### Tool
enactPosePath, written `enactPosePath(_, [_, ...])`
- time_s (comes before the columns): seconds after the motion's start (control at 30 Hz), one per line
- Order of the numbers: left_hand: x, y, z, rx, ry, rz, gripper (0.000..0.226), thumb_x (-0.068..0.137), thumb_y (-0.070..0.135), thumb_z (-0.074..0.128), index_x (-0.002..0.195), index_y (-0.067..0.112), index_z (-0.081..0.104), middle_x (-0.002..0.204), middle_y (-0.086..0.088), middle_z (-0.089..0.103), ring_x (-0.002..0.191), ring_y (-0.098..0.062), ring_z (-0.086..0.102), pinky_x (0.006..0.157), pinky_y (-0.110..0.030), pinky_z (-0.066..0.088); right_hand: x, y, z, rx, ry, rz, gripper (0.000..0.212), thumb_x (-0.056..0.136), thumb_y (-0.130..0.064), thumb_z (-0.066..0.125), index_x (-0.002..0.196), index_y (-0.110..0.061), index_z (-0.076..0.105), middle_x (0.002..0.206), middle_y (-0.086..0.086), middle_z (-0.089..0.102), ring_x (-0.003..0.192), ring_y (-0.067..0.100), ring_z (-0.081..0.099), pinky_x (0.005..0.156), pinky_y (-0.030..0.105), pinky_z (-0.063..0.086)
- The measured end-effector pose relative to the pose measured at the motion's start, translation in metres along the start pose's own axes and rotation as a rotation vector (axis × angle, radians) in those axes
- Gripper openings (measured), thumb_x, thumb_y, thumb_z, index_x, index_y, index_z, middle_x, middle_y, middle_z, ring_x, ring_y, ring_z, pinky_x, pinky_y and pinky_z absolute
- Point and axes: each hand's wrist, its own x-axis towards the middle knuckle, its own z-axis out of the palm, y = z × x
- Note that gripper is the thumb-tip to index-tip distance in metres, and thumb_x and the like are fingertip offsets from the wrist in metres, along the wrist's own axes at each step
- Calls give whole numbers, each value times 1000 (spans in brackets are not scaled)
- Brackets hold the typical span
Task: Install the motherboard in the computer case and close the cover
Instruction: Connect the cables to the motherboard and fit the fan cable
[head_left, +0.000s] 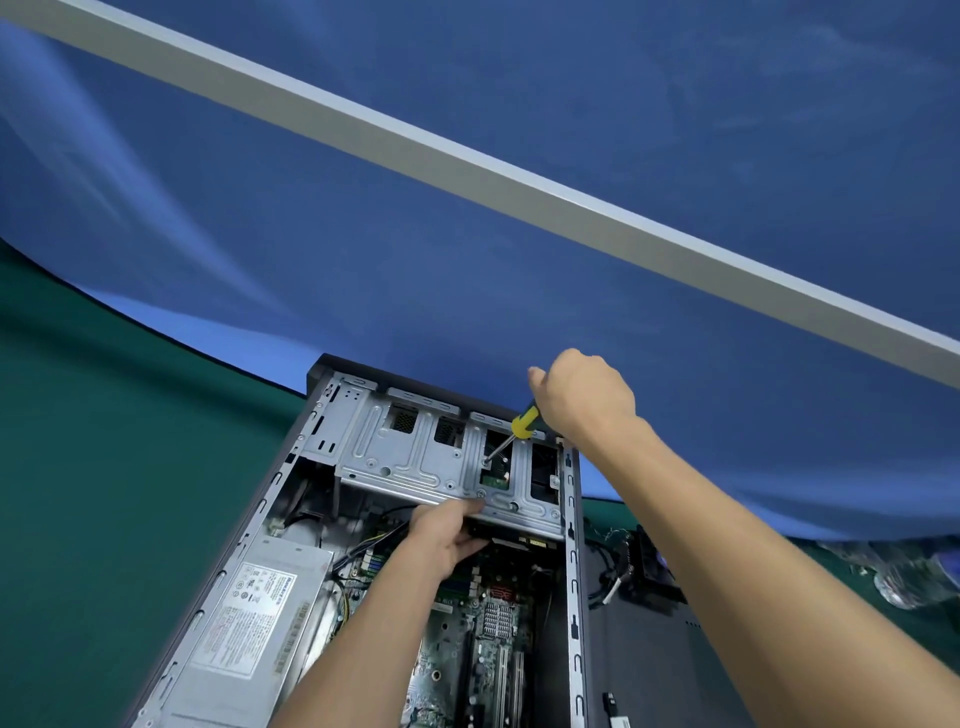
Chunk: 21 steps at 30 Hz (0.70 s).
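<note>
Right hand: the right hand (582, 397) has its fingers curled tight round the handle of the screwdriver (511, 436); the fingertips themselves are hidden behind the back of the hand.
Screwdriver: yellow-and-black handle just below the right fingers; the long axis slopes down and to the left, and the tip sits at a screw on the drive cage (447, 457).
Left hand: the left hand (441, 535) reaches under the near edge of the drive cage; thumb and fingers are closed together beneath it, but what they pinch cannot be told.
Drive cage: grey sheet metal, directly above the left fingers and below the right fingers, at the far end of the computer case (574, 571).
Motherboard: the motherboard (493, 623) lies flat inside the case, on the near side of the left fingers, its long axis running along the case toward the drive cage.
Power supply: the power supply (254, 618) lies left of the left forearm, inside the case.
Cover: a dark cover panel (649, 665) lies flat just right of the case, under the right forearm.
Tabletop: the green tabletop (104, 493) carries the case; a blue backdrop (467, 234) stands beyond it.
</note>
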Motion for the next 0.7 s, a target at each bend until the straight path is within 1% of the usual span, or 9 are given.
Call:
enactPosePath(0.1, [1,0,-1,-5,-12,-1,14,81,-5,67,89,-2,56,92,-18,61,88,-32,58,65,-41,54,-1,1,-4,104,-128,-31,27,93,-22,48,112,-13,31,94,14,62,74,32,64,69,37,55])
enactPosePath(0.2, [2,-2,-2,-10,-19,0,13,81,-5,67,87,-2,55,88,-17,61,81,-29,58,63,-41,53,-1,6,0,31,-29,-31,15,98,-22,39,94,-8,39,82,12,62,69,32,60,58,29,46])
enactPosePath(0.27, [1,-1,-2,-10,-23,5,14,81,-5,67,88,-2,55,90,-19,62,85,-31,60,60,-39,53,2,9,0,-12,-3,-21,24,99,-31,38,95,-7,40,82,9,57,76,33,60,61,30,43])
enactPosePath(0.33, [0,0,-2,-15,-14,7,15,81,-5,68,89,-2,55,96,-20,61,96,-35,57,63,-40,53,1,6,-4,101,-146,-18,26,96,-30,44,112,-13,31,82,9,62,66,29,61,65,35,52])
enactPosePath(0.4, [0,0,-2,-7,-6,5,17,81,-4,68,92,-3,56,102,-21,60,103,-37,56,65,-40,53,-2,4,-4,115,-180,-23,23,97,-25,43,112,-13,31,84,12,66,57,27,59,64,34,54])
enactPosePath(0.47, [1,-1,-1,-7,-11,15,22,81,-4,68,99,-5,56,102,-22,61,103,-37,57,64,-40,53,-4,3,1,49,-45,-35,24,101,-31,39,103,-7,37,98,16,65,69,29,57,63,34,48])
enactPosePath(0.53, [0,-1,-1,-13,-12,13,25,81,-4,68,102,-5,56,105,-23,61,104,-38,57,64,-40,53,-4,2,1,50,-46,-36,27,99,-33,42,109,-8,36,108,15,57,83,32,57,70,38,49])
enactPosePath(0.63, [1,-1,-1,-8,7,4,22,81,-3,68,100,-5,56,114,-25,59,110,-40,54,70,-42,53,-5,-3,-3,145,-142,-37,27,94,-19,46,115,-12,31,109,13,49,78,29,55,62,35,47])
enactPosePath(0.7, [2,-2,0,-7,11,13,19,81,-3,68,95,-5,57,115,-26,58,109,-39,54,71,-42,53,-4,-2,3,94,-30,4,24,100,-23,40,116,-6,37,110,15,55,85,30,56,61,33,38])
